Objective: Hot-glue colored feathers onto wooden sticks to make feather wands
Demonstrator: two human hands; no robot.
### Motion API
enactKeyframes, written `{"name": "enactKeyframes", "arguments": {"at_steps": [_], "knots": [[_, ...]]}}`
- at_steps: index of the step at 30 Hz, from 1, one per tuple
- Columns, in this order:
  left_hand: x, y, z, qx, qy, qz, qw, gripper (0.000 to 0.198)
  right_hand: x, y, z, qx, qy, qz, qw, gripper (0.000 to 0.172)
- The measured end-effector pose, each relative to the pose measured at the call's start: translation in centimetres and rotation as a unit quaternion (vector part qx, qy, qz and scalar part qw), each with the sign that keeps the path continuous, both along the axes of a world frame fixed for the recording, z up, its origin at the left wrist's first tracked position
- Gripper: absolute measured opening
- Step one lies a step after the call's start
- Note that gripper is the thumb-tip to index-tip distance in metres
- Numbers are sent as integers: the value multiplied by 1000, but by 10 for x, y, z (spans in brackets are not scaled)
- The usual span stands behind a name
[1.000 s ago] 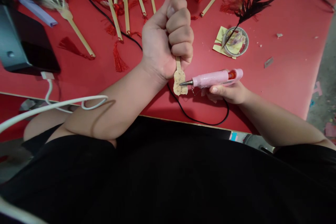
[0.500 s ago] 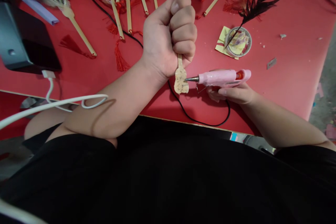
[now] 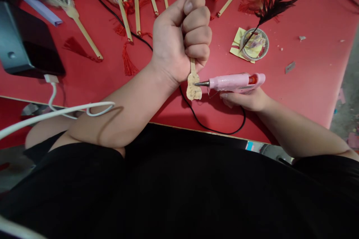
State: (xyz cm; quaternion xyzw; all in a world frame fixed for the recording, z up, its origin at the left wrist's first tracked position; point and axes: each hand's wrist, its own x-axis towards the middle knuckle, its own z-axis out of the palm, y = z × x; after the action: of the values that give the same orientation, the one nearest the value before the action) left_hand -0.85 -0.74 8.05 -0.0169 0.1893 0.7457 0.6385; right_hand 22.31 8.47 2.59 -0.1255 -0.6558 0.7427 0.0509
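Observation:
My left hand (image 3: 183, 35) is closed in a fist around the handle of a small wooden fan handle (image 3: 193, 91), whose wavy-edged, guitar-shaped end points down toward me. Dark specks mark its pale face. My right hand (image 3: 248, 99) grips a pink glue gun (image 3: 230, 82) held sideways. The metal nozzle lies over the middle of the wooden end; whether it touches cannot be made out. A black cord loops below the glue gun on the red table.
A round tub (image 3: 255, 44) on yellow paper has a dark feather (image 3: 269, 13) leaning in it. A razor blade (image 3: 290, 67) lies to the right. Several tasselled wooden handles (image 3: 137, 15) lie at the back. A power bank (image 3: 30, 41) with a white cable (image 3: 56, 114) stands left.
The glue gun and my right hand have shifted slightly left, so the nozzle reaches further over the wooden end. My left hand has barely moved.

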Motion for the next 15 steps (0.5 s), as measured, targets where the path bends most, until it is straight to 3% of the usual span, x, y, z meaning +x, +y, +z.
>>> {"name": "enactKeyframes", "arguments": {"at_steps": [4,11,15], "knots": [[-1,1,2,-14,-15,3,1000,51,3,5,0,21,-8,0,1000,26],[1,4,5,-31,7,39,999,52,-2,8,11,39,-17,61,997,23],[-1,2,4,-6,-14,17,1000,52,2,5,7,40,-42,43,997,12]]}}
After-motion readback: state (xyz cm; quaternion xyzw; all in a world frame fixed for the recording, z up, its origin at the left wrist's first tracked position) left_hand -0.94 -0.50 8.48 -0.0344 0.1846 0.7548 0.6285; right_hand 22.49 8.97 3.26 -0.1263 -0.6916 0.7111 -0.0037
